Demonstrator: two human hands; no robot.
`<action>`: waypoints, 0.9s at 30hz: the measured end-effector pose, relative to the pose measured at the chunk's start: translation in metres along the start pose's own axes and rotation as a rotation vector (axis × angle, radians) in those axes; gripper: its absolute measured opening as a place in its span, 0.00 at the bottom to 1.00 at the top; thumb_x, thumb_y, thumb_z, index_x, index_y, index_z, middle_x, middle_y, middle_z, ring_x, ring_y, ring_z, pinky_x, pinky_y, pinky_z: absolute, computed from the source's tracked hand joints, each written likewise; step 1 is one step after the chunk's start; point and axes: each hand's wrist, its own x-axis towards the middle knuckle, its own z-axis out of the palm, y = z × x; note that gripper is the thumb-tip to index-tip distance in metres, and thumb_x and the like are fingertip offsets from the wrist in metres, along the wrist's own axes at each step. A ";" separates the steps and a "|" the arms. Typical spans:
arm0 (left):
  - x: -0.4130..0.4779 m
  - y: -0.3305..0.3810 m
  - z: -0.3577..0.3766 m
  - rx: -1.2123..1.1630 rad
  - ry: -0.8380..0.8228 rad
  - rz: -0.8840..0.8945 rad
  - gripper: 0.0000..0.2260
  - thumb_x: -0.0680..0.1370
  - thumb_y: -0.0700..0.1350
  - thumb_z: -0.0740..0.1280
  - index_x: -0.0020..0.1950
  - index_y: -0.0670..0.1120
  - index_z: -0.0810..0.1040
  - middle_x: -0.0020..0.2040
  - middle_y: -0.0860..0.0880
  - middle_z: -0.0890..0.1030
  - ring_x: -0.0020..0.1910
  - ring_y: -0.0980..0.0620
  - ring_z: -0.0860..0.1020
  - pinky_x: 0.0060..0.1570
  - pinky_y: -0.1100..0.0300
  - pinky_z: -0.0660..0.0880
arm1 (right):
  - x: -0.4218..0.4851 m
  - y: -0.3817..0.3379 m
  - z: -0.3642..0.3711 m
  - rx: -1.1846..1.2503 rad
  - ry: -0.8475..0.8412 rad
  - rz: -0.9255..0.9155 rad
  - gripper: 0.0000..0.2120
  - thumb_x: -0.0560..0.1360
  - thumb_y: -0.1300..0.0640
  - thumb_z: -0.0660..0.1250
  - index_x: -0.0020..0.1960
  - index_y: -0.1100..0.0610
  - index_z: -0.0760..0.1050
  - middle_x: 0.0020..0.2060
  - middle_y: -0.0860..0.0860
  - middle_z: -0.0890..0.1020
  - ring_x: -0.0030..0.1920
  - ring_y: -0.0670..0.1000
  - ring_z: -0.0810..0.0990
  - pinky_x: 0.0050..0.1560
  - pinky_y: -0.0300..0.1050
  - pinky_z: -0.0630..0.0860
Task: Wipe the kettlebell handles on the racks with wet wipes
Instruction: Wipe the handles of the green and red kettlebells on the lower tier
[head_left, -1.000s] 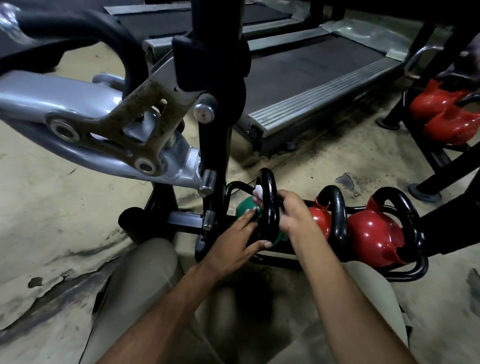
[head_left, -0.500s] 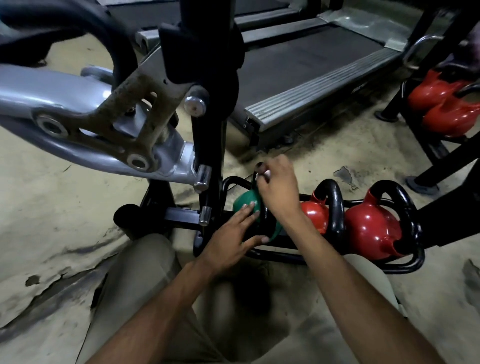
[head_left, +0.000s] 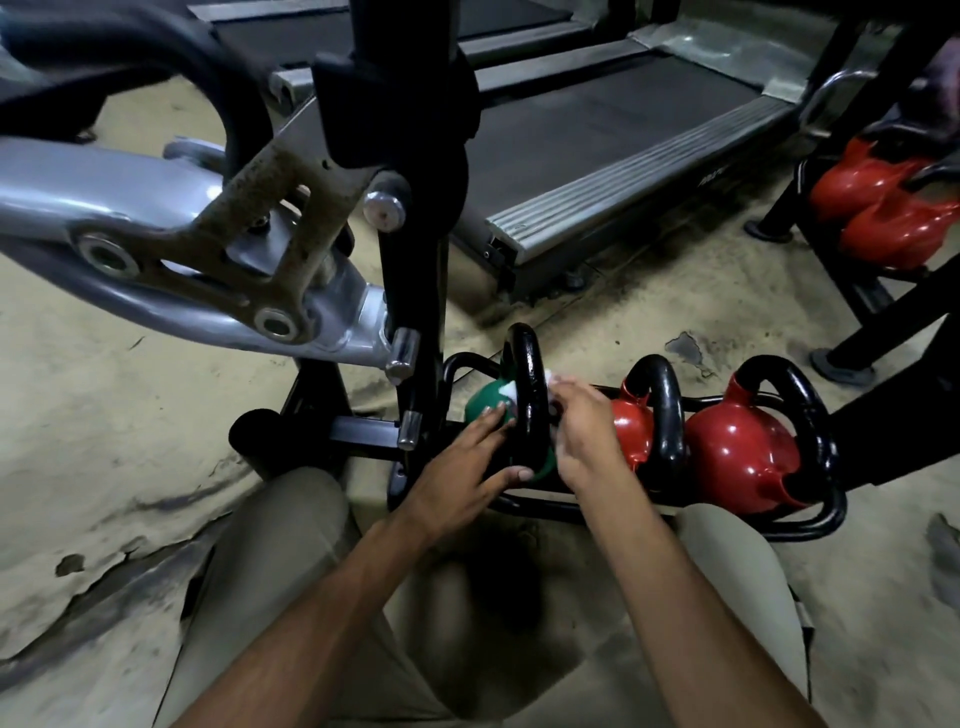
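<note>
The right hand (head_left: 582, 431) curls its fingers round a white wet wipe (head_left: 551, 378) and presses it to the right flank of the black handle (head_left: 525, 358). How far the wipe wraps behind the bar is hard to tell. The left hand (head_left: 467, 462) lies flat-fingered on the green kettlebell (head_left: 480, 402), steadying it and gripping nothing. The handle is a glossy upright loop seen edge-on, and its long run rises from the grip toward frame centre, so the right hand is nearer the crown. The kettlebell sits in the low rack (head_left: 815, 519) at centre frame, with red kettlebells (head_left: 737, 452) to its right.
</note>
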 end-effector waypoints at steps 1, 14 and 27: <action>0.000 0.001 0.000 0.004 0.005 0.007 0.39 0.78 0.71 0.57 0.83 0.52 0.60 0.84 0.55 0.55 0.83 0.59 0.51 0.81 0.55 0.56 | 0.005 -0.006 0.003 0.121 -0.078 0.170 0.12 0.83 0.65 0.58 0.57 0.68 0.78 0.47 0.63 0.85 0.46 0.60 0.86 0.51 0.53 0.85; 0.001 0.000 0.001 -0.048 0.015 -0.033 0.37 0.78 0.66 0.64 0.82 0.49 0.64 0.84 0.56 0.55 0.82 0.60 0.51 0.81 0.58 0.53 | -0.014 0.006 0.001 -0.649 0.052 -0.752 0.03 0.77 0.61 0.70 0.47 0.53 0.79 0.49 0.49 0.80 0.51 0.48 0.79 0.54 0.42 0.77; 0.001 0.001 -0.002 -0.086 0.015 -0.025 0.34 0.79 0.63 0.67 0.81 0.53 0.65 0.83 0.59 0.57 0.82 0.61 0.53 0.80 0.61 0.53 | -0.052 0.030 -0.030 -0.886 0.074 -1.000 0.06 0.79 0.62 0.70 0.55 0.55 0.81 0.55 0.48 0.80 0.56 0.47 0.79 0.55 0.41 0.77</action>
